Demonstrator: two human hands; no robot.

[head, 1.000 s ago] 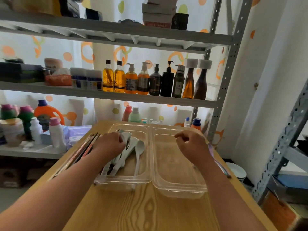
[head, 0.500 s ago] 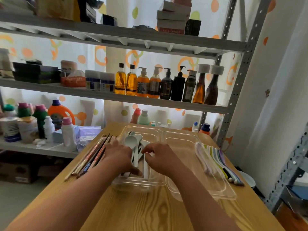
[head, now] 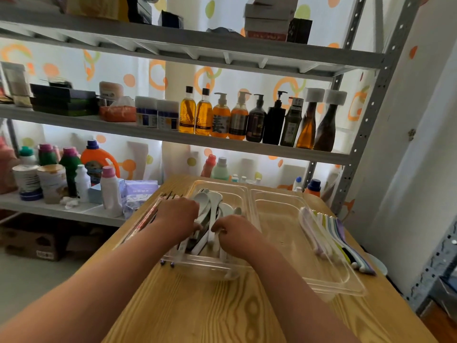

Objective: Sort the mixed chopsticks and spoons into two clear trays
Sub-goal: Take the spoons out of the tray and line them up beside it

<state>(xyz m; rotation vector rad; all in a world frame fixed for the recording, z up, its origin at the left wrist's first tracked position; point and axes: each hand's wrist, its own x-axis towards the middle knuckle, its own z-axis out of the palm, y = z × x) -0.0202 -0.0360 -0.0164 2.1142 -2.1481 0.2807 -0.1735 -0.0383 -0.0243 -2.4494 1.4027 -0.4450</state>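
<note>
Both hands are down in the left tray (head: 220, 186), the nearer-left of two clear trays set side by side on the desk (head: 210, 313). The right hand (head: 237, 235) has its fingers (head: 217, 230) curled tight, pinching the handle of one of the white spoons (head: 201, 201) heaped there. The left hand (head: 179, 219) lies knuckles-up over the same heap with its fingers (head: 197, 227) bent down onto the dark and white handles; whether they actually close round any of them cannot be told. The right tray (head: 284, 219) holds nothing on its floor, but a fan of pastel utensils (head: 331, 233) lies across its right rim. A bundle of chopsticks (head: 148, 219) lies on the desk just beside the left tray's outer edge. A second ago the right hand hung as a loose fist above the right tray while only the left was among the spoons; it has since crossed over, and for the last half second both hands have been in the left tray, close together. The trays are thin, glossy plastic with rounded corners and flared rims. The spoons are smooth, with oval bowls and long flat handles, mostly white or pale grey. The chopsticks are slim sticks in reddish and dark tones. The desk is pale wood with bold, looping grain.
</note>
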